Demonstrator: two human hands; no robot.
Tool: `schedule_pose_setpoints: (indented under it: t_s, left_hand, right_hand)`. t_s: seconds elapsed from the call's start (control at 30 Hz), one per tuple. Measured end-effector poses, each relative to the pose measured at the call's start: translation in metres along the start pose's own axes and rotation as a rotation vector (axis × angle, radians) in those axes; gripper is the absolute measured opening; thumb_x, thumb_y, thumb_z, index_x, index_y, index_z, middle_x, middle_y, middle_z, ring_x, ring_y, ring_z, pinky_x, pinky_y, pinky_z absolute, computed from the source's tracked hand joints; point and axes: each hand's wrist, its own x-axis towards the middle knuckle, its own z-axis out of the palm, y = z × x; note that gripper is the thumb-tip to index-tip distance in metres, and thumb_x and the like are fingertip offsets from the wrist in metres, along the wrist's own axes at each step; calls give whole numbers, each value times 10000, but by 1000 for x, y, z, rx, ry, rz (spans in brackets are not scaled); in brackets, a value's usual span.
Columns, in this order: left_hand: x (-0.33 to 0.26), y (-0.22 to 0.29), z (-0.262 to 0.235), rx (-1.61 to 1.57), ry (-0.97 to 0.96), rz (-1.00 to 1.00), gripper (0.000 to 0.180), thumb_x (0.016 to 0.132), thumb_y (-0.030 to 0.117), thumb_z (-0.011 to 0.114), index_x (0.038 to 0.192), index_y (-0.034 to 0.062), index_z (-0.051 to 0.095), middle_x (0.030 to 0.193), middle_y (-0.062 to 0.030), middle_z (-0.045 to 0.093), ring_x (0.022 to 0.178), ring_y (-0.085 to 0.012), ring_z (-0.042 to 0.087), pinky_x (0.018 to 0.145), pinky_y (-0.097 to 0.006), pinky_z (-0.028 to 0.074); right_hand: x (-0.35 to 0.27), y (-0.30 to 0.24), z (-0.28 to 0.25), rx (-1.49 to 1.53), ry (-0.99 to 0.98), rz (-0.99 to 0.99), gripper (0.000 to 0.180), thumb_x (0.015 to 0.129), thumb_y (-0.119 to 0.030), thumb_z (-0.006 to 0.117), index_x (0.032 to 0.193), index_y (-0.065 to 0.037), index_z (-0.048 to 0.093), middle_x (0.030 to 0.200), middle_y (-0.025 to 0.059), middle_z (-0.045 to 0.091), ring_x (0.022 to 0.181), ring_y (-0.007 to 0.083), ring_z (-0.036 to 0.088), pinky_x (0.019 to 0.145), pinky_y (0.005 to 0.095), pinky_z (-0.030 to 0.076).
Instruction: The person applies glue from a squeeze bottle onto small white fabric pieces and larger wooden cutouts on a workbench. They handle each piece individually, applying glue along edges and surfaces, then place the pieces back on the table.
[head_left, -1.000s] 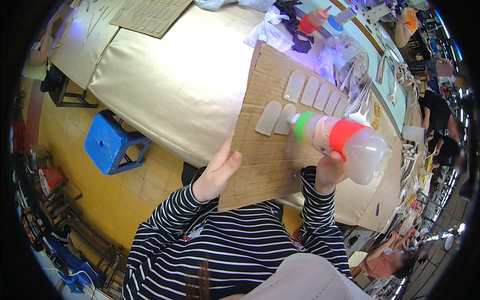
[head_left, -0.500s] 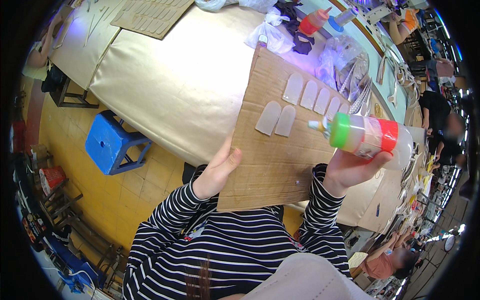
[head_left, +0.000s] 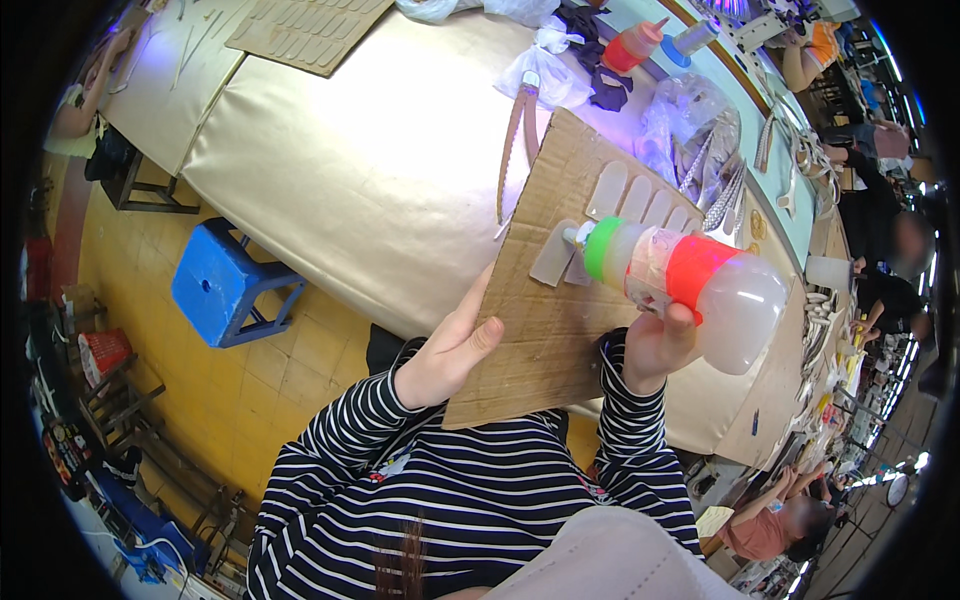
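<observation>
My left hand (head_left: pixel 452 352) grips the left edge of a brown cardboard sheet (head_left: pixel 530 345), thumb on top and fingers hidden beneath. The sheet is tilted in front of my body. Several pale, translucent round-ended pieces (head_left: pixel 607 190) lie on it in two rows. In my right hand (head_left: pixel 658 347) is a squeeze bottle (head_left: pixel 655 262) with a green cap, a red band and cloudy contents. It is tipped sideways, and its nozzle (head_left: pixel 573 235) is at the upper part of the nearest-left pale piece (head_left: pixel 551 258). Whether the nozzle touches it I cannot tell. The bottle covers part of a neighbouring piece.
A cream-covered table (head_left: pixel 350 150) stretches ahead, with another cardboard sheet of pieces (head_left: pixel 305 32) at its far left. Brown strips (head_left: pixel 520 140), plastic bags (head_left: pixel 690 115) and a red bottle (head_left: pixel 632 45) lie beyond my sheet. A blue stool (head_left: pixel 225 285) stands left. Other people work at right.
The squeeze bottle has moved left and down, bringing its nozzle over a pale piece. The cardboard has shifted right and tilted more, uncovering brown strips behind it.
</observation>
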Motion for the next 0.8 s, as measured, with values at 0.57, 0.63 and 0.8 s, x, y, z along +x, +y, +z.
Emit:
schedule_pose_setpoints:
  t_s: [0.57,0.63,0.8]
  left_hand:
    - [0,0,0,-35,-12,-2,683,982,358,377,1435,-45,63,1477,-168,190,1371,-240,169,1102,-334,145]
    - [0,0,0,-42,-17,-7,681,982,355,378,1435,-45,64,1478,-166,188,1372,-239,166,1102,-333,144]
    - [-1,-2,0,-12,-17,9,681,980,352,385,1437,-42,67,1481,-160,183,1374,-231,161,1103,-330,141]
  right_hand:
    - [-8,2,-8,-220,-101,-57,927,638,-627,725,1267,-20,415,1197,138,510,1099,267,495,943,405,401]
    - [-8,3,-9,-190,-41,-43,935,629,-635,724,1267,-25,415,1185,139,517,1092,268,501,939,406,404]
    - [-7,7,-11,-270,-67,-153,919,638,-618,728,1272,-33,411,1173,143,526,1074,271,519,920,408,421]
